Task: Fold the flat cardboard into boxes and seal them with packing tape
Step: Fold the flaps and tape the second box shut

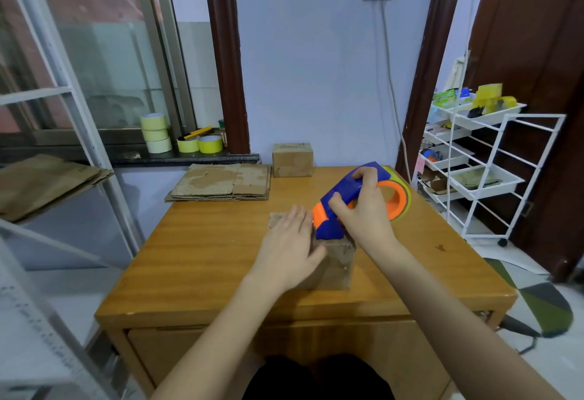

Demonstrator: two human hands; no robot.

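Observation:
A small folded cardboard box point(336, 265) stands in the middle of the wooden table point(202, 260). My left hand point(289, 246) lies flat on the box's top with straight fingers. My right hand point(363, 210) grips a blue and orange tape dispenser point(339, 197), whose blue front end presses on the top of the box just right of my left hand. A yellowish tape roll sits in the dispenser's orange ring. A stack of flat cardboard point(221, 181) lies at the table's far left corner. A finished small box point(293, 159) stands at the far edge against the wall.
Several yellow tape rolls point(155, 132) sit on the windowsill at the back left. More flat cardboard point(38, 181) lies on a metal shelf at the left. A white wire cart point(483, 159) with trays stands right of the table. A chair seat point(537, 305) shows at the lower right.

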